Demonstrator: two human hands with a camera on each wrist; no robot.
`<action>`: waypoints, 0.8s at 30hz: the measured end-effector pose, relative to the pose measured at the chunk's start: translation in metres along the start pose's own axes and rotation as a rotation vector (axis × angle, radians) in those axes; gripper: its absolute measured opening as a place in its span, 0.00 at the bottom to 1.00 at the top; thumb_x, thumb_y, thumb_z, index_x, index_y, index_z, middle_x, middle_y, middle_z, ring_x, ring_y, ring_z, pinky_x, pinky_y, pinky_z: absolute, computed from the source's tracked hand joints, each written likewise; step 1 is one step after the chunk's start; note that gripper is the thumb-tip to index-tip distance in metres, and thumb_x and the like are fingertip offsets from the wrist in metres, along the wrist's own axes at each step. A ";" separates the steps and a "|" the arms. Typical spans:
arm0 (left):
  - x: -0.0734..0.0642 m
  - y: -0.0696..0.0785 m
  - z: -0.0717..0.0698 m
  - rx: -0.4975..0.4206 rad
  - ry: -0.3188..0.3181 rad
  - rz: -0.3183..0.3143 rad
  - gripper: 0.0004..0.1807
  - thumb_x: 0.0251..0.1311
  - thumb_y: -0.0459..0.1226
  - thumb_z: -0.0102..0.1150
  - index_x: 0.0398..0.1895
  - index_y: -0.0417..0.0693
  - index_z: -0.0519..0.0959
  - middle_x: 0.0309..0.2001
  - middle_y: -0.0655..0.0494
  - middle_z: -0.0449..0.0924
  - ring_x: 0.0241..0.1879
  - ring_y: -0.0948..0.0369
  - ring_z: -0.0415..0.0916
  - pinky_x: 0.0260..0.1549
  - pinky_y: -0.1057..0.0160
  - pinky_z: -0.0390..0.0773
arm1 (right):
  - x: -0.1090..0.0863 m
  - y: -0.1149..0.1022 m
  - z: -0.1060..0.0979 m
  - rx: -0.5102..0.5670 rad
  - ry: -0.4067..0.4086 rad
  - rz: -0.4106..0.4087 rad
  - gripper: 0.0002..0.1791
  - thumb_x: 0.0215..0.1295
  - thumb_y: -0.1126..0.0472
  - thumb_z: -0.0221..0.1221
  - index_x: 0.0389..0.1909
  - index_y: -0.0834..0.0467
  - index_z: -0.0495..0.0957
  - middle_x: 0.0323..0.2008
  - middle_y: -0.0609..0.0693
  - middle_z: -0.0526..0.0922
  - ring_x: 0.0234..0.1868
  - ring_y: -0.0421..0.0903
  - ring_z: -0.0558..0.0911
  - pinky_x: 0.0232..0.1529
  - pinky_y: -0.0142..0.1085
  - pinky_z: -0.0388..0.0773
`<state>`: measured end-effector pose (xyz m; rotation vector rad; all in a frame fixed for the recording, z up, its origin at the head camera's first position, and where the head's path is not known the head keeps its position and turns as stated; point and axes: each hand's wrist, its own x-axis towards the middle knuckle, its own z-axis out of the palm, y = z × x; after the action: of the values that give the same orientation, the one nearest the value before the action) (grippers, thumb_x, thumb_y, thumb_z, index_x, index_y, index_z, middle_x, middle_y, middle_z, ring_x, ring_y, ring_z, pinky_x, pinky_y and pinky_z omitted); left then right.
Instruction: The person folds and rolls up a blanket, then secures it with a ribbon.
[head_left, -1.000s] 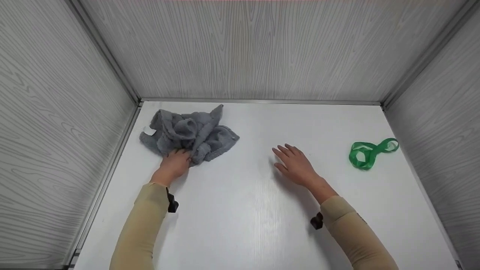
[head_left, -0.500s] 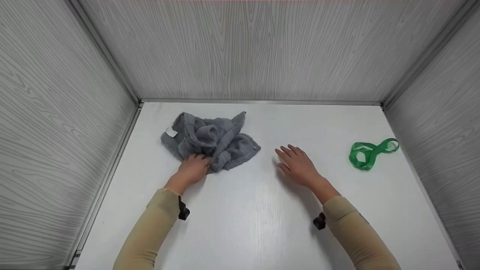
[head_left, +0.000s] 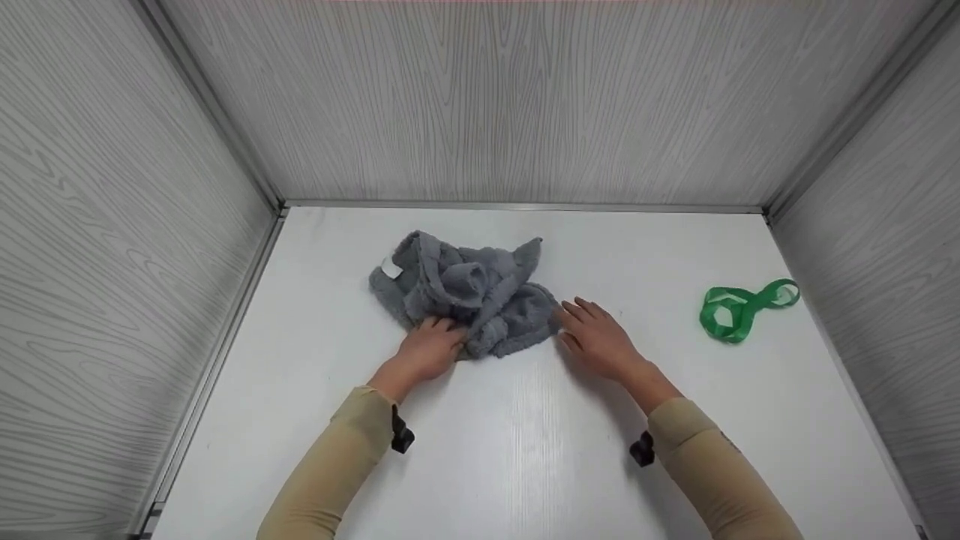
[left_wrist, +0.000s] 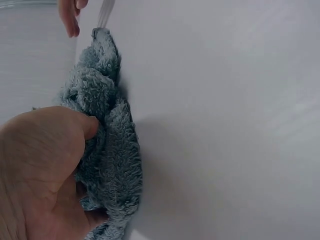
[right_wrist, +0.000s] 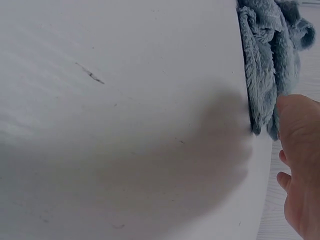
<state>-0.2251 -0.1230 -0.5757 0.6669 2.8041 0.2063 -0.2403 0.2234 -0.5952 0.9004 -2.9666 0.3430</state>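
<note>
Grasped by left hand [head_left: 430, 351] — crumpled grey plush towel [head_left: 469, 285]; right hand [head_left: 600, 343] unclenched at its edge — best pinched there before spreading.

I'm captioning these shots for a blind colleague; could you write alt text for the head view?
A person's left hand grips the near edge of a crumpled gray towel on a white table, while the right hand, fingers extended, is at the towel's right corner. Off to the right lies a looped green ribbon.
</note>
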 end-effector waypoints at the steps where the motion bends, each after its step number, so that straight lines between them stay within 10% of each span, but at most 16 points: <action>1: 0.002 0.004 0.001 -0.002 0.001 0.007 0.22 0.81 0.42 0.45 0.73 0.51 0.71 0.69 0.44 0.68 0.69 0.42 0.61 0.65 0.41 0.66 | 0.000 0.000 0.001 -0.002 0.005 -0.013 0.26 0.80 0.57 0.51 0.74 0.61 0.68 0.72 0.61 0.69 0.76 0.61 0.61 0.75 0.52 0.56; 15: 0.014 0.048 0.019 -0.021 0.033 0.072 0.24 0.81 0.47 0.43 0.75 0.57 0.70 0.69 0.49 0.68 0.69 0.46 0.61 0.65 0.41 0.65 | -0.011 -0.002 0.014 0.017 -0.027 -0.056 0.20 0.78 0.60 0.55 0.66 0.62 0.76 0.66 0.61 0.75 0.69 0.60 0.72 0.67 0.52 0.70; 20: 0.014 0.050 0.012 -0.097 -0.009 0.072 0.29 0.80 0.51 0.42 0.79 0.56 0.64 0.74 0.49 0.64 0.73 0.46 0.58 0.68 0.41 0.61 | -0.013 0.001 0.015 0.062 -0.031 -0.025 0.19 0.78 0.60 0.55 0.64 0.62 0.78 0.66 0.60 0.76 0.68 0.60 0.73 0.66 0.52 0.70; 24: 0.017 0.048 -0.001 -0.179 0.080 0.044 0.28 0.78 0.52 0.49 0.75 0.54 0.70 0.69 0.50 0.73 0.69 0.47 0.66 0.66 0.44 0.67 | -0.013 0.002 0.014 0.095 -0.022 0.008 0.16 0.77 0.61 0.56 0.61 0.61 0.78 0.65 0.59 0.77 0.67 0.60 0.74 0.67 0.51 0.70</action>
<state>-0.2200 -0.0727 -0.5688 0.6926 2.8041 0.4956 -0.2298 0.2294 -0.6104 0.9070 -2.9979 0.4811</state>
